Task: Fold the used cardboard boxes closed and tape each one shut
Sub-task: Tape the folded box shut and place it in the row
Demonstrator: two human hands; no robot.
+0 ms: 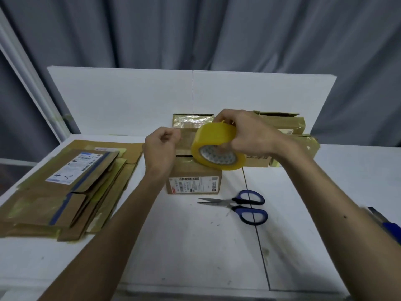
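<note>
Seemingly mid-pull, the single head view shows two bare hands raised over one small cardboard box (194, 181) that stands near the middle of the white table (195, 246), its labelled front facing the camera. The right hand (249, 135) grips one roll of yellow tape (217, 146), fingers wrapped over its top edge and a thumb tucked into the core, the roll hanging just above the box's right side. The left hand (161, 148) is closed, fingertips pinched on a clear tape strip (185, 137) that stretches across from the roll above the box top. Behind this box, against the white back panel (130, 101), stand two or three more boxes (288, 124) wrapped in tape; the hands and roll hide part of them, so the exact count is unclear. To the left lies one stack of flattened cardboard (71, 190), several sheets deep, with a shipping label on the uppermost. One pair of blue-handled scissors (240, 206) lies on the table just in front of the box, blades slightly parted and pointing left. A dark blue object (388, 227) peeks in at the right edge, too cut off to identify.
</note>
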